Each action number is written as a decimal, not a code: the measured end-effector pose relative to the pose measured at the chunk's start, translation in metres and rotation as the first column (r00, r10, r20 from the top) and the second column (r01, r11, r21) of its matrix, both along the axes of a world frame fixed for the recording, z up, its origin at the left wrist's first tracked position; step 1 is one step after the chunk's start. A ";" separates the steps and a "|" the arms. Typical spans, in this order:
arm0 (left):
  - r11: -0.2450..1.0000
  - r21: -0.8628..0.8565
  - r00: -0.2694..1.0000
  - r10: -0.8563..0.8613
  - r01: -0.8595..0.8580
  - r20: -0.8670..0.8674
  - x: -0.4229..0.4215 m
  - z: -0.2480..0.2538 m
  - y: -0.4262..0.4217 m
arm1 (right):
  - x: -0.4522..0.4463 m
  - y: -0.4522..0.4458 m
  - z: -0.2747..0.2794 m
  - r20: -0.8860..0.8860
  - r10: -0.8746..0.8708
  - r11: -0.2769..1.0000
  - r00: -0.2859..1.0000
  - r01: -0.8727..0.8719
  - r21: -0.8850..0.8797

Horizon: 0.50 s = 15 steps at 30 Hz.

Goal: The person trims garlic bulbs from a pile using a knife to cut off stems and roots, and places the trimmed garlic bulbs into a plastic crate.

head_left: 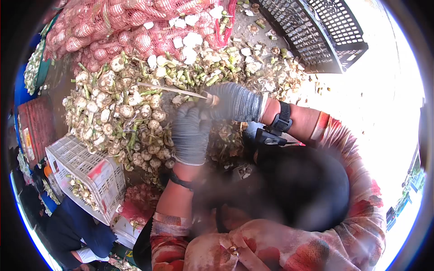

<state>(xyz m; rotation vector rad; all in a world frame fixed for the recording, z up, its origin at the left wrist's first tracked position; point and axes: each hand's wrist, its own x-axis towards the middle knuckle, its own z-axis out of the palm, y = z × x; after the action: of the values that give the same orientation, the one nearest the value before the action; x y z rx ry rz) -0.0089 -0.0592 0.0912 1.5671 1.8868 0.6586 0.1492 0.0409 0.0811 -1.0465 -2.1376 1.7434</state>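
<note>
Both hands wear grey knit gloves and meet in front of me, above the heap. My right hand (237, 103) is closed round the brownish handle of a knife (169, 89), its long thin blade pointing left over the garlic. Just below and left of it, my left hand (191, 135) has its fingers curled in against the right one. Whatever lies inside those fingers is hidden. Beside the left hand spreads a big pile of garlic bulbs (126, 110), dirty, some with green stalks. Cut stalks and peelings (217, 72) lie beyond the hands.
Red mesh sacks full of garlic (140, 40) are stacked at the back. A black crate (312, 36) stands at the far right. At left is a white crate (86, 167) with garlic pieces. A person in dark clothes (74, 230) is at lower left.
</note>
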 end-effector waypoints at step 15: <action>0.987 -0.145 0.744 0.147 -0.068 0.652 0.003 -0.032 0.000 | 0.041 -0.010 -0.022 0.086 -0.278 0.773 0.957 0.276 -0.571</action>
<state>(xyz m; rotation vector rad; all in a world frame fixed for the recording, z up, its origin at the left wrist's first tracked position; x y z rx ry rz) -0.0057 -0.0593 0.0588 0.9591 1.4337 0.9870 0.1906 0.0309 0.0594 -1.4028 -1.3489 2.2825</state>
